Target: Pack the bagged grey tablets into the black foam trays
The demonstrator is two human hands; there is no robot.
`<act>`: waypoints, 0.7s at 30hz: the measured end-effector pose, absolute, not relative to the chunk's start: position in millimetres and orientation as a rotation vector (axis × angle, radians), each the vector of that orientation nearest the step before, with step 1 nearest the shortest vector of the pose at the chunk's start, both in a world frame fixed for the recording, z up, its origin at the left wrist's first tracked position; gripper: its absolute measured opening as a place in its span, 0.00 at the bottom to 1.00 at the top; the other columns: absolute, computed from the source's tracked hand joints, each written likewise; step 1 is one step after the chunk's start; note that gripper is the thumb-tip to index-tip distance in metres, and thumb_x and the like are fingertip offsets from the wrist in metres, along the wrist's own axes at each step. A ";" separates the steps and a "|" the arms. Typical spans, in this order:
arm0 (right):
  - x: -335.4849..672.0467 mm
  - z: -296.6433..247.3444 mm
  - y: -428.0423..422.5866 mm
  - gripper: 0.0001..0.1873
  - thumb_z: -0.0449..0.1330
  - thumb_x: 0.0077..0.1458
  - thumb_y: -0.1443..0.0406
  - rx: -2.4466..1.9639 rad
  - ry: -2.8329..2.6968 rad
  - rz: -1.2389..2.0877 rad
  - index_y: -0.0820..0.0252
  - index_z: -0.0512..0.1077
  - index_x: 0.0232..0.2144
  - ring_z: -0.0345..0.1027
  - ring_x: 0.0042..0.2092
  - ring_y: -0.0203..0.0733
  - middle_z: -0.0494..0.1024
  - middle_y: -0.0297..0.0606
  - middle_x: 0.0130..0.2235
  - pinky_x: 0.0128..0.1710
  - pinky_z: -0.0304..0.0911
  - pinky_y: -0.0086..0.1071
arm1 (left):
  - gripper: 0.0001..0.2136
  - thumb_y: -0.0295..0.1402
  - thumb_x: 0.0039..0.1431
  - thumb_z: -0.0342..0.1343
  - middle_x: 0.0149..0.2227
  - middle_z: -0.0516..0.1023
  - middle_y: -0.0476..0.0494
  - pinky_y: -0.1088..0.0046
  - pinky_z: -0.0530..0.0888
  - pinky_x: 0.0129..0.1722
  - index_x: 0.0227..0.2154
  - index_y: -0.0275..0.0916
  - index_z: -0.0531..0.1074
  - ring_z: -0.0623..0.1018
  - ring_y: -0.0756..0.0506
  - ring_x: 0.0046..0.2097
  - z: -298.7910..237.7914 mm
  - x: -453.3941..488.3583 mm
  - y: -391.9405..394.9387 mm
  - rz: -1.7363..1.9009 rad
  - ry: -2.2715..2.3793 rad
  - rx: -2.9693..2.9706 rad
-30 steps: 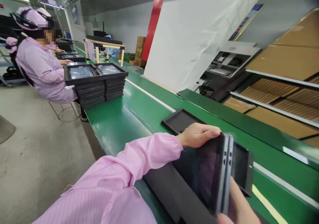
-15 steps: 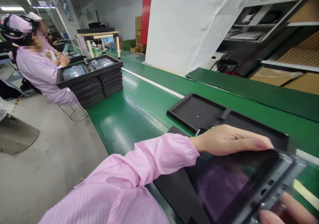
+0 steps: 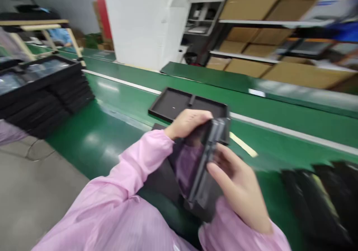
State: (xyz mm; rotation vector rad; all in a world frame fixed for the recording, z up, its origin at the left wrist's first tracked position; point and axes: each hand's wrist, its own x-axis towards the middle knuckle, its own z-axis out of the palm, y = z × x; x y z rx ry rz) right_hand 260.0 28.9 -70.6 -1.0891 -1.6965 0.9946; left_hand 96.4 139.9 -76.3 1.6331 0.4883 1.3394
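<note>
In front of me, a dark glossy display panel [image 3: 187, 165] with a metal-edged frame is held up on a steep tilt. My left hand [image 3: 190, 121] is closed over its upper edge. My right hand [image 3: 237, 186] pinches the long side edge, thumb toward me and the other fingers partly hidden behind. The edge shows parallel layers; whether this is one panel or two together I cannot tell. Below the panel lies a black tray or board [image 3: 163, 180], largely covered by my arms. Just beyond my left hand is a shallow black two-compartment tray [image 3: 173, 104].
Stacked black trays [image 3: 47, 105] holding film-covered panels stand at left. A pale yellow strip [image 3: 244, 145] lies on the green bench [image 3: 123, 139]. Several blurred black pieces [image 3: 313, 202] are at right. Behind are a white pillar [image 3: 137, 24] and shelves with cardboard boxes [image 3: 246, 68].
The view has swung to the right, so the tray stack shifts left and the black pieces at right appear. The panel stands steeper, and my right hand shows more fully on its edge.
</note>
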 end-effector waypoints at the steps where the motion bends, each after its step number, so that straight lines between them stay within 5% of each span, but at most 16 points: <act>1: 257.1 -67.5 29.7 0.20 0.65 0.54 0.54 -1.049 -1.661 1.039 0.55 0.73 0.46 0.80 0.43 0.50 0.82 0.45 0.45 0.44 0.77 0.39 | 0.32 0.66 0.53 0.48 0.26 0.70 0.46 0.68 0.69 0.38 0.23 0.37 0.68 0.70 0.48 0.31 -76.6 96.5 140.0 1.350 0.474 1.674; 7: 252.6 -68.5 34.0 0.12 0.65 0.55 0.56 -0.895 -1.573 1.151 0.58 0.72 0.30 0.77 0.42 0.42 0.79 0.43 0.48 0.45 0.74 0.34 | 0.32 0.65 0.58 0.42 0.18 0.61 0.51 0.69 0.57 0.24 0.19 0.39 0.63 0.60 0.51 0.22 -80.1 98.3 145.1 1.460 0.492 1.788; 21: 249.3 -70.8 39.6 0.09 0.62 0.58 0.61 -0.860 -1.462 1.134 0.57 0.70 0.26 0.73 0.48 0.44 0.78 0.38 0.37 0.44 0.71 0.35 | 0.31 0.65 0.60 0.37 0.16 0.53 0.52 0.67 0.55 0.23 0.16 0.43 0.57 0.58 0.49 0.20 -88.3 104.9 164.5 1.524 0.510 1.775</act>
